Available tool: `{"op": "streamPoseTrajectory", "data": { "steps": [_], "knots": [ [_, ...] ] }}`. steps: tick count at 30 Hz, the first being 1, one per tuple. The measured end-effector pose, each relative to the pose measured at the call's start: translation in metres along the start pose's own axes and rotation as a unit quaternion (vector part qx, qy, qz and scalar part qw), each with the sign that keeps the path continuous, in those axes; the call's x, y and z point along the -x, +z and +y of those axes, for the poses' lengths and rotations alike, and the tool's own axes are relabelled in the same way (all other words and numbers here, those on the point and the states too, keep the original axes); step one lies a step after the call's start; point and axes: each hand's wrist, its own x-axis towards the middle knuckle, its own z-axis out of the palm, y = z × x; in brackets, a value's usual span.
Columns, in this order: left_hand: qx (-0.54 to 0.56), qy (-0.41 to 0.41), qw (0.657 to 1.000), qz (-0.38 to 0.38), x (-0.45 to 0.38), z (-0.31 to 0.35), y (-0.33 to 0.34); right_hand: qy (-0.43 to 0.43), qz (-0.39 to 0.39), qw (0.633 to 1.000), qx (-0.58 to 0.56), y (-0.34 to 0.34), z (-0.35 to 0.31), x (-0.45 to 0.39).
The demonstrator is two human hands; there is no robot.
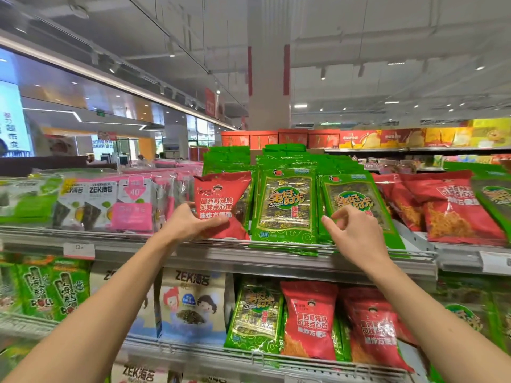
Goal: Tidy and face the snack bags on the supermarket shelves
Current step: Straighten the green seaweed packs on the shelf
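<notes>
On the top shelf [249, 252] a red noodle-snack bag [221, 194] stands tilted in front of a row of green seaweed bags. My left hand [188, 222] grips its lower left corner, thumb across the front. To its right stand two rows of green seaweed bags [284, 205], the front one hanging slightly over the shelf lip. My right hand [351, 233] hovers at the front of the second green seaweed row [356, 197], fingers loosely curled, thumb and forefinger apart; I see nothing held in it.
Left on the top shelf stand pink and white ZEK seaweed packs [110, 205]. Red noodle bags [453, 211] lie at the right. The shelf below holds ZEK bags [193, 302], a green seaweed bag [255, 316] and red bags [311, 319]. A white pillar [269, 78] rises behind.
</notes>
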Motion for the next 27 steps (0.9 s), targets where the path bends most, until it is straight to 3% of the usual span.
{"op": "streamPoseTrajectory", "data": {
  "steps": [4, 8, 10, 15, 17, 21, 27],
  "knots": [
    [0.01, 0.009, 0.997, -0.079, -0.014, 0.003, -0.001, 0.013, -0.006, 0.999, -0.032, -0.003, 0.012, 0.0],
    [0.041, 0.0, 0.996, -0.073, -0.021, 0.001, 0.001, 0.019, -0.02, 0.998, -0.062, -0.008, 0.013, 0.0],
    [0.081, -0.001, 0.996, -0.037, -0.02, 0.001, 0.003, 0.029, -0.028, 0.996, -0.079, -0.013, 0.013, -0.001],
    [0.199, 0.071, 0.966, 0.145, -0.01, 0.023, 0.006, 0.054, -0.028, 0.992, -0.11, -0.028, 0.023, -0.002],
    [0.219, 0.1, 0.955, 0.172, -0.005, 0.041, 0.01, 0.066, -0.023, 0.991, -0.117, -0.036, 0.032, -0.002],
    [0.22, 0.127, 0.956, 0.144, 0.005, 0.074, 0.042, 0.091, -0.013, 0.984, -0.154, -0.064, 0.056, -0.003],
    [0.217, 0.165, 0.959, 0.078, 0.031, 0.131, 0.142, 0.073, 0.034, 0.986, -0.143, -0.128, 0.11, -0.012]
  ]
}}
